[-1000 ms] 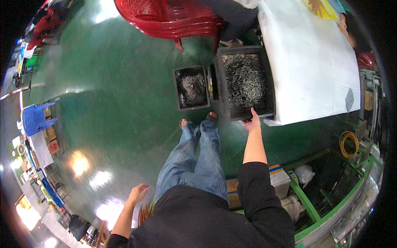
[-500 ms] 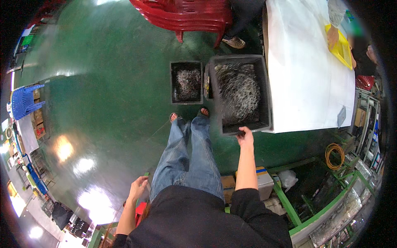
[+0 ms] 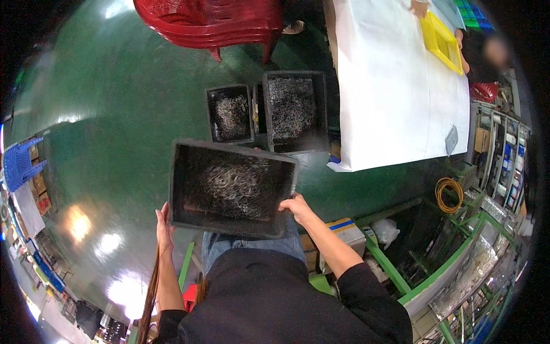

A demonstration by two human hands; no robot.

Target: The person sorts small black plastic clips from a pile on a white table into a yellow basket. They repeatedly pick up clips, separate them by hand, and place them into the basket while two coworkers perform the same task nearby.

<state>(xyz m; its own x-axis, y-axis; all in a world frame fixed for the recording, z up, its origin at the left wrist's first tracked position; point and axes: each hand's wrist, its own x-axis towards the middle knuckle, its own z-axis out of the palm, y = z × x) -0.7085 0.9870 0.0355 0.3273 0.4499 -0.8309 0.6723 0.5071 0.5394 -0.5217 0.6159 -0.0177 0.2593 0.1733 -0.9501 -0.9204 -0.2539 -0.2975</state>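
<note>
A black plastic bin (image 3: 229, 225), partly filled with small curled metal-looking pieces (image 3: 235, 182), is held tilted in front of my lap. My right hand (image 3: 295, 207) is closed on its right side near the front corner. Beside the bin's left wall is my left hand (image 3: 165, 230), its fingers straight and apart from a grip; whether they touch the wall I cannot tell. Beyond the held bin stand a larger black bin (image 3: 323, 112) and a smaller black bin (image 3: 209, 117), both with similar small pieces inside.
A white-covered table (image 3: 395, 114) stands at the right; a person's hand (image 3: 419, 8) is by a yellow tray (image 3: 433, 54) on it. Stacked red chairs (image 3: 229, 34) are at the far side. Green metal framing (image 3: 389, 266) and a coiled orange hose (image 3: 448, 194) lie near right.
My right hand has brought a bin leftward and nearer, over my lap, showing another filled bin where it was. My left hand has risen to the bin's left side.
</note>
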